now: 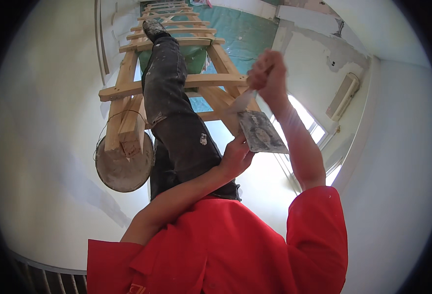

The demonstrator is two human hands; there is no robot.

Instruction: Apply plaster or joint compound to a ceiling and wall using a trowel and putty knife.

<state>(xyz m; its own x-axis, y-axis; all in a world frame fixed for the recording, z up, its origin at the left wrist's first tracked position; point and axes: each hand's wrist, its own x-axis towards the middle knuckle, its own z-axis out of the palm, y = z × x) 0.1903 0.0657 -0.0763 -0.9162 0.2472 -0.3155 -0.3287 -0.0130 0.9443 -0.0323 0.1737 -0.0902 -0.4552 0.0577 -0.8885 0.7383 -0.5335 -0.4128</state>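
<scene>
My left hand (237, 157) is closed under a square, plaster-smeared metal board (263, 133), holding it tilted near my waist. My right hand (270, 73) grips a scraper (243, 102) by its handle, raised above the board; the blurred blade reaches down to the board's upper left corner, and I cannot tell whether they touch. My dark, paint-spotted trouser leg (174, 127) stretches along a wooden ladder (218, 82), the shoe on a rung. A round bucket (120, 174) with plaster residue hangs by a wire handle at the ladder's left rail end.
A green sheet (245, 29) covers the surface beyond the ladder. Pale walls (44, 137) surround me, with a bright window (306, 120), a long beige fixture (342, 95) and patched grey plaster to the right. A metal railing (54, 279) shows at the lower left.
</scene>
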